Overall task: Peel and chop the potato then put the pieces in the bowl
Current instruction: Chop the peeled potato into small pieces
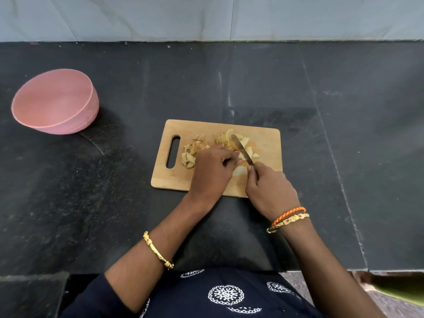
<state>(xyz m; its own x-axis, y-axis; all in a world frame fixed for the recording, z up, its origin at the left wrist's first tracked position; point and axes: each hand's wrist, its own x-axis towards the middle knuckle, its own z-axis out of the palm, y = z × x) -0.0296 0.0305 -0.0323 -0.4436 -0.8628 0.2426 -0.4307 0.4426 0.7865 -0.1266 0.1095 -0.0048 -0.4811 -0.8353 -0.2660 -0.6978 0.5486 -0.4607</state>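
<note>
Head view, looking down on a dark stone countertop [298, 88]. A rectangular wooden cutting board [179, 177], with a slot handle at its left end, lies near the centre of the counter. On the board, potato peelings [193, 149] with brown speckled skin form a loose heap towards the left, just beside the slot, while pale chopped potato pieces [246, 143] are gathered towards the middle and right. The left hand [212, 171] rests on the board with fingers curled, its fingertips pressing down on a piece of potato that is mostly hidden beneath them. The right hand [269, 189] grips the handle of a knife [242, 149]; the handle itself is concealed inside the fist, and the narrow metal blade extends up and to the left across the potato pieces, its edge lying just beside the left fingertips. A larger pale potato piece [239, 171] sits between the two hands. A pink bowl [75, 115] stands on the counter well apart from the board, to the far left; it appears tilted in this wide-angle view, with nothing visible inside it. A gold bangle [158, 251] circles the left forearm; an orange braided band [290, 214] and a second gold bangle [288, 222] circle the right wrist.
</note>
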